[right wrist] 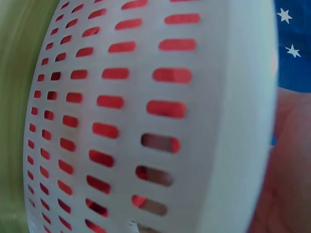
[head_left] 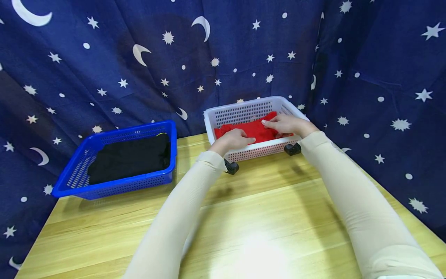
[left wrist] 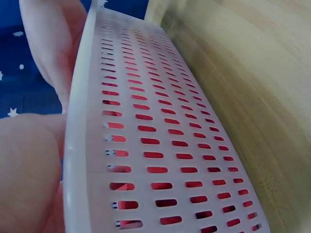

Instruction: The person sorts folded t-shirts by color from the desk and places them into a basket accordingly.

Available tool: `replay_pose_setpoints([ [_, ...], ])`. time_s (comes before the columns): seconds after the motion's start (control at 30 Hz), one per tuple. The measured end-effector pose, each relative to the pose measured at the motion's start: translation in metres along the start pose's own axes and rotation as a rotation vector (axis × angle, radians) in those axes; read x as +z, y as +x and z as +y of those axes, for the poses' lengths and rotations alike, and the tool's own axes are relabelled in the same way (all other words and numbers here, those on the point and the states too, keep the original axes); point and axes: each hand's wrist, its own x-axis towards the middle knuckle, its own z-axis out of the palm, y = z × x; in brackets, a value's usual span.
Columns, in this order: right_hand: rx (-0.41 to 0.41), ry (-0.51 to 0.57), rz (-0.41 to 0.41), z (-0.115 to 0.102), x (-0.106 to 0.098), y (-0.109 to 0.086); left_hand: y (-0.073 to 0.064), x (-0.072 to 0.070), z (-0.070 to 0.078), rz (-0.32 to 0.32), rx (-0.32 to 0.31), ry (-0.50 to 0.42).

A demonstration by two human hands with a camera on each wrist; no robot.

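Note:
Red folded cloth lies in a white perforated plastic basket at the back of the table. My left hand reaches over the basket's front rim at its left part, thumb stretched to the right, by the cloth. Over the right part, my right hand rests on the cloth with its thumb extended. In both wrist views the basket wall hides most of the fingers. Through its slots red cloth shows.
A blue perforated basket with black cloth in it stands at the left of the wooden table. A dark blue curtain with moons and stars hangs close behind and at the right.

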Motion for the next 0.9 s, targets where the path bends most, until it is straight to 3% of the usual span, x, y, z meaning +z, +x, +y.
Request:
replay_pose_setpoints([
  [0.1,0.006,-0.045,0.034,-0.002,0.000,0.002,0.000,0.003,0.003,0.038,-0.043,0.038],
  [0.23,-0.009,-0.091,0.083,-0.003,0.001,0.004,-0.004,0.005,0.005,0.090,-0.056,0.036],
  [0.33,-0.028,-0.094,0.097,-0.002,0.003,0.007,-0.007,0.005,0.004,0.107,-0.014,0.006],
  [0.63,-0.017,-0.072,0.036,-0.007,0.007,0.004,-0.010,0.002,-0.003,0.066,0.023,-0.039],
  [0.9,-0.080,-0.171,0.083,-0.010,0.010,-0.008,-0.023,-0.001,-0.004,0.124,0.096,0.014],
])
